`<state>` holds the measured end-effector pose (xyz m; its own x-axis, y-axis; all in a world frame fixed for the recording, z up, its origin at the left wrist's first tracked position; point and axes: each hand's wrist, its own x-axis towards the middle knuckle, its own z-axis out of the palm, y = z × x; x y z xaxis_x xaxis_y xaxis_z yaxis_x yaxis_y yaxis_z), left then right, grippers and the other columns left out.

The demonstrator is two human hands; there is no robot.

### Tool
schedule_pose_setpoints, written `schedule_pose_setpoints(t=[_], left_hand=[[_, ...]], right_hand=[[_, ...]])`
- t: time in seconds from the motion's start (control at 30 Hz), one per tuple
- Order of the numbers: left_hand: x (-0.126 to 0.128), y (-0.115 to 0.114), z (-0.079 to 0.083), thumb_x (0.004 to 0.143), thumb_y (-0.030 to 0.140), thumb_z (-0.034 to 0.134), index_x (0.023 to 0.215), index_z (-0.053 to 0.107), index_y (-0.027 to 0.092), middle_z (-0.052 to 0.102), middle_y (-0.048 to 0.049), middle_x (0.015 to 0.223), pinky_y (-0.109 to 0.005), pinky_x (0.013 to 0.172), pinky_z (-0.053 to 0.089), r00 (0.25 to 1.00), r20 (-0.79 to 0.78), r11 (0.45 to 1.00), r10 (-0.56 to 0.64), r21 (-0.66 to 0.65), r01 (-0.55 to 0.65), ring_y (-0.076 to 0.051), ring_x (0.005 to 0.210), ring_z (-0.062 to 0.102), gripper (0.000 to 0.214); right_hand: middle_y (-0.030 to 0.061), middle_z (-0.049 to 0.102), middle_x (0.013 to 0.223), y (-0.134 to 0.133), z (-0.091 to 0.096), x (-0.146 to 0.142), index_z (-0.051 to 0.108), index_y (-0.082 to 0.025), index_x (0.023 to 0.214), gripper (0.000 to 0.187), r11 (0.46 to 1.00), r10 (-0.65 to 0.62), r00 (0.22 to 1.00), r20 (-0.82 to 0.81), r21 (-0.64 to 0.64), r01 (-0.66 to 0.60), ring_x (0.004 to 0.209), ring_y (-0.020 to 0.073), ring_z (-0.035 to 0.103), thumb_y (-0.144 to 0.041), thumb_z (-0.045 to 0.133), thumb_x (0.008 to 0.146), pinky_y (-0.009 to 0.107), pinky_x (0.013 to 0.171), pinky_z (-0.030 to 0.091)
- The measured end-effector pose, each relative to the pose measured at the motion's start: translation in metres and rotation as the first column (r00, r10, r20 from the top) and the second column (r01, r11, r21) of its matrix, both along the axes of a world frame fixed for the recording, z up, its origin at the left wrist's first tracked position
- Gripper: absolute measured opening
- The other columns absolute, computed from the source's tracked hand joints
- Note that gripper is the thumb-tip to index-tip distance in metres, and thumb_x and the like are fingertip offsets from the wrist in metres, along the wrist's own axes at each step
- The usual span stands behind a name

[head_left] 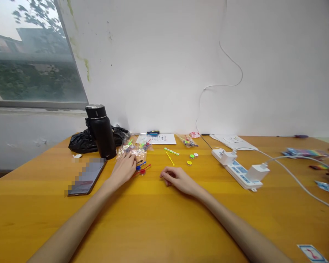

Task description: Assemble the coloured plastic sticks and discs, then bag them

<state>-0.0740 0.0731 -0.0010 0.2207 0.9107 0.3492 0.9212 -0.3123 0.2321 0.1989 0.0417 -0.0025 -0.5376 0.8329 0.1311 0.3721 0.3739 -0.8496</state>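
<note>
Plastic bag point(131, 149) | left hand point(124, 167) is touching it, grip loose, pinning it | right hand point(178, 179) is resting curled beside, holding nothing, on surface point(153, 219)

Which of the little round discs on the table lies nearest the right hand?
The yellow disc: it lies closer to the right hand than the green disc and white disc behind it.

Black flask point(101, 131), phone point(86, 178), power strip point(237, 170) — all on the wooden table point(153, 226).

Wall: plain white plaster wall point(159, 62), scuffed, greenish streaks running down beside the window.
Window: slanted grey-framed glass window point(30, 54), trees and buildings outside, flat overcast daylight.
Table: wide orange-yellow wooden table point(153, 226) pushed against the wall.
</note>
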Motion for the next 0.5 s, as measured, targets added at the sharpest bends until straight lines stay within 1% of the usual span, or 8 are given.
schedule_pose_setpoints(t=[0.1, 0.17, 0.23, 0.33, 0.43, 0.47, 0.5], left_hand=[[0.0, -0.002, -0.001, 0.097, 0.021, 0.031, 0.09, 0.057, 0.019, 0.063, -0.0127, 0.103, -0.039, 0.087, 0.042, 1.0, -0.031, 0.998, -0.004, -0.065, 0.002, -0.027, 0.099, 0.057, 0.027], [0.001, -0.003, 0.0, 0.097, 0.022, 0.031, 0.093, 0.055, 0.019, 0.062, -0.0127, 0.106, -0.038, 0.083, 0.042, 0.999, -0.017, 0.993, 0.038, -0.108, -0.04, -0.026, 0.097, 0.058, 0.025], [0.002, -0.004, 0.001, 0.097, 0.023, 0.031, 0.096, 0.054, 0.019, 0.062, -0.0128, 0.109, -0.037, 0.08, 0.042, 0.997, -0.019, 0.99, 0.077, -0.119, -0.079, -0.026, 0.095, 0.059, 0.024], [0.003, -0.004, 0.002, 0.097, 0.021, 0.034, 0.094, 0.055, 0.019, 0.063, -0.0121, 0.107, -0.039, 0.084, 0.04, 0.995, -0.065, 0.994, 0.078, -0.067, -0.082, -0.026, 0.096, 0.059, 0.02], [0.007, -0.004, 0.005, 0.096, 0.02, 0.038, 0.091, 0.055, 0.02, 0.064, -0.0105, 0.105, -0.041, 0.09, 0.038, 0.997, -0.061, 0.998, 0.042, 0.043, -0.04, -0.027, 0.099, 0.056, 0.018], [0.009, -0.005, 0.007, 0.095, 0.02, 0.039, 0.091, 0.056, 0.02, 0.064, -0.0099, 0.105, -0.041, 0.091, 0.038, 0.999, -0.034, 0.997, 0.022, 0.081, -0.019, -0.027, 0.1, 0.055, 0.017], [0.012, -0.007, 0.009, 0.095, 0.021, 0.04, 0.091, 0.056, 0.021, 0.063, -0.0092, 0.105, -0.041, 0.092, 0.038, 1.0, 0.001, 0.994, -0.014, 0.112, 0.013, -0.027, 0.102, 0.054, 0.017]], right_hand=[[0.0014, 0.064, 0.072, 0.0, -0.001, 0.001, 0.064, -0.019, 0.092, 0.036, 1.0, -0.003, 1.0, 0.03, 0.026, 0.002, 0.067, 0.0155, 0.057, -0.05, 0.047, 0.098, 0.026, 0.064, 0.042], [0.0015, 0.064, 0.073, 0.0, -0.001, 0.001, 0.064, -0.019, 0.093, 0.035, 0.999, -0.002, 0.999, 0.047, 0.04, 0.0, 0.067, 0.0154, 0.057, -0.049, 0.046, 0.099, 0.026, 0.064, 0.041], [0.0016, 0.064, 0.072, 0.0, -0.001, 0.001, 0.065, -0.019, 0.093, 0.035, 0.998, 0.0, 0.998, 0.062, 0.056, -0.003, 0.067, 0.0154, 0.057, -0.048, 0.045, 0.099, 0.026, 0.063, 0.041], [0.0016, 0.064, 0.072, 0.0, -0.002, 0.001, 0.065, -0.019, 0.093, 0.035, 0.997, 0.002, 0.997, 0.075, 0.072, -0.007, 0.066, 0.0154, 0.056, -0.047, 0.045, 0.099, 0.026, 0.063, 0.04], [0.0016, 0.065, 0.072, 0.001, -0.002, 0.002, 0.065, -0.019, 0.095, 0.033, 0.995, 0.002, 0.995, 0.1, 0.094, -0.011, 0.066, 0.0156, 0.057, -0.044, 0.043, 0.1, 0.026, 0.063, 0.041], [0.0018, 0.066, 0.074, 0.002, -0.003, 0.003, 0.065, -0.02, 0.095, 0.032, 0.993, -0.019, 0.992, 0.121, 0.119, 0.005, 0.066, 0.0159, 0.057, -0.042, 0.043, 0.101, 0.026, 0.063, 0.041], [0.0024, 0.066, 0.075, 0.004, -0.002, 0.004, 0.065, -0.02, 0.094, 0.03, 0.985, -0.071, 0.986, 0.148, 0.164, 0.047, 0.068, 0.0165, 0.058, -0.04, 0.043, 0.101, 0.027, 0.064, 0.041]])
